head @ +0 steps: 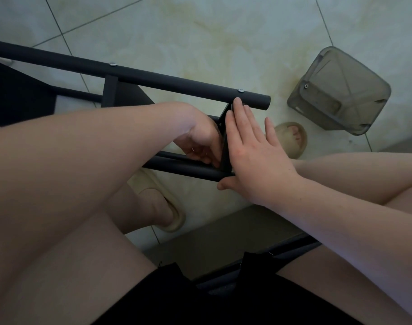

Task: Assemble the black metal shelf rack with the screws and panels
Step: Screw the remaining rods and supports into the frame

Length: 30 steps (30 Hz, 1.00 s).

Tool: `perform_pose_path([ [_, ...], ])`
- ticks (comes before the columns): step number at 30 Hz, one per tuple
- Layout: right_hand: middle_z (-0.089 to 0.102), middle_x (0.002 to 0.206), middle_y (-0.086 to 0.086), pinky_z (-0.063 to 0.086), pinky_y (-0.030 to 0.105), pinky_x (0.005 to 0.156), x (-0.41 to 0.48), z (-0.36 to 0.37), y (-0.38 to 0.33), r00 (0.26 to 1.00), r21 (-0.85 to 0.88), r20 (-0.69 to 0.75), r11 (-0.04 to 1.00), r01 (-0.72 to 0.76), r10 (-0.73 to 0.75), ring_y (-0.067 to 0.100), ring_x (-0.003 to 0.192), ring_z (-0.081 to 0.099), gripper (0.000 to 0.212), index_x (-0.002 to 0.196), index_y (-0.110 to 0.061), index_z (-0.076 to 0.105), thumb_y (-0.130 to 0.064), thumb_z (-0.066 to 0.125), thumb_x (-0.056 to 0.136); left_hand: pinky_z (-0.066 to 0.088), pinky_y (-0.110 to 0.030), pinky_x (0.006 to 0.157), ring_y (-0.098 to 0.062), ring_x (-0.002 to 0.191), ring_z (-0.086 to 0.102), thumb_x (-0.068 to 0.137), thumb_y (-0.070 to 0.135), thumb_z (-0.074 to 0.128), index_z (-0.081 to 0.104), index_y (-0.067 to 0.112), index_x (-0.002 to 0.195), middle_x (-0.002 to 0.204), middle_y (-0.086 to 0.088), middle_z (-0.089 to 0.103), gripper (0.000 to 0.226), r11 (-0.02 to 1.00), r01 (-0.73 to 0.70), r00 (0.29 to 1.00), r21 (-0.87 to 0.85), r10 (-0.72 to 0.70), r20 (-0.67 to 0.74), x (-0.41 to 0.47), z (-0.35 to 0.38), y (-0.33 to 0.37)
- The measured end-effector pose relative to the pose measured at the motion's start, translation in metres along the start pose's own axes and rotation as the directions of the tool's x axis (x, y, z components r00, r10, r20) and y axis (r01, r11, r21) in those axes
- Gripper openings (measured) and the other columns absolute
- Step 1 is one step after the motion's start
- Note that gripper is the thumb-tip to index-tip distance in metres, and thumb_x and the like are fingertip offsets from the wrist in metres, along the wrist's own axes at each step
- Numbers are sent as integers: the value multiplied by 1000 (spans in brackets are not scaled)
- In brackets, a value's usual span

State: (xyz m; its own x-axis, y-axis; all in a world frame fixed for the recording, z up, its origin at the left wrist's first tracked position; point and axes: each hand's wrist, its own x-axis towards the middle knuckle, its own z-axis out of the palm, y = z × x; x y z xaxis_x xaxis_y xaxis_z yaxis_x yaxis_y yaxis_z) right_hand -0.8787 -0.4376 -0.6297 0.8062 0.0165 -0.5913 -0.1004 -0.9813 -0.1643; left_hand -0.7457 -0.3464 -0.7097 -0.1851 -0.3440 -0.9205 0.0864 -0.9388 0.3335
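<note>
Nearest the cam: black shorts (pixel 176 301) and both bare thighs, person seated low over the floor (pixel 223 43). Between the knees, partly under the R forearm, a couple of loose black tubes (pixel 291 252) lie on the tiles. L foot in a beige slipper (pixel 144 181) sits just below the work; the R slipper (pixel 298 139) is further out, past the R hand.

R hand (pixel 254 156): flat, fingers straight and together, laid against the outer face of the end cross-piece (pixel 224 151), fingertips up near the upper tube (pixel 176 83), thumb tucked beneath the lower tube (pixel 176 170). Pressing, not gripping.

L hand (pixel 200 141): reaches in from the other side, wrist bent, fingers curled inward right at the joint of lower tube and cross-piece. Can't tell if it pinches anything; fingertips are hidden behind the metal and in shadow.

The rack (pixel 110 90) lies on its side across the floor, running from the far-L edge to mid-frame, its open end btwn the two hands. Upper tube carries two silver screw heads (pixel 240 90), one near the end, one approx. halfway along. A dark panel (pixel 17 97) fills the frame's L part.

Furthest out, to the R, well apart from the rack: a smoky see-through plastic tub (pixel 338 95), tipped over on the pale tiles.
</note>
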Motion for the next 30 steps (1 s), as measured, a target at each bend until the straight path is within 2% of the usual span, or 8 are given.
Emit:
perform_pose_path([
  [6, -34, 162, 16, -4, 53, 124, 0, 0, -1, 1000, -4, 4, 1000, 3, -3, 30, 154, -23, 136, 157, -2, -19, -63, 74, 79, 46, -24, 69, -11, 72, 60, 90, 5, 60, 71, 12, 92, 73, 3, 70, 13, 999, 14, 998, -44, -11, 61, 0, -3, -2],
  [10, -35, 162, 16, -5, 53, 124, 0, -1, -1, 1000, -7, 6, 1000, 5, -5, 30, 154, -23, 135, 157, -2, -19, -63, 73, 79, 47, -26, 72, -13, 74, 62, 91, 11, 64, 71, 15, 91, 74, 4, 71, 9, 1000, 2, 1000, -30, -1, 17, 2, -2, -3],
  [15, -34, 162, 16, -5, 53, 124, 0, -1, -1, 1000, -2, 8, 1000, 3, -3, 29, 154, -23, 136, 157, -2, -19, -64, 74, 78, 45, -23, 69, -12, 72, 60, 90, 4, 60, 68, 12, 96, 75, 2, 68, 12, 999, -3, 999, -40, 5, 46, 3, -1, -3],
  [22, -34, 162, 15, -6, 53, 124, 0, 0, 0, 1000, 1, 2, 1000, 5, -5, 29, 154, -24, 137, 157, -2, -19, -64, 74, 78, 46, -25, 69, -10, 67, 60, 91, 11, 63, 72, 15, 86, 71, 5, 69, 11, 998, 4, 999, -56, -1, 55, 3, -2, -6],
  [30, -35, 163, 11, -5, 51, 125, 0, 1, 3, 1000, 34, -13, 999, 7, -7, 26, 154, -24, 140, 157, -5, -20, -65, 76, 76, 46, -24, 70, -12, 67, 58, 89, 4, 61, 70, 13, 82, 68, 1, 67, 15, 996, 3, 997, -88, 5, 80, 5, -2, -6],
])
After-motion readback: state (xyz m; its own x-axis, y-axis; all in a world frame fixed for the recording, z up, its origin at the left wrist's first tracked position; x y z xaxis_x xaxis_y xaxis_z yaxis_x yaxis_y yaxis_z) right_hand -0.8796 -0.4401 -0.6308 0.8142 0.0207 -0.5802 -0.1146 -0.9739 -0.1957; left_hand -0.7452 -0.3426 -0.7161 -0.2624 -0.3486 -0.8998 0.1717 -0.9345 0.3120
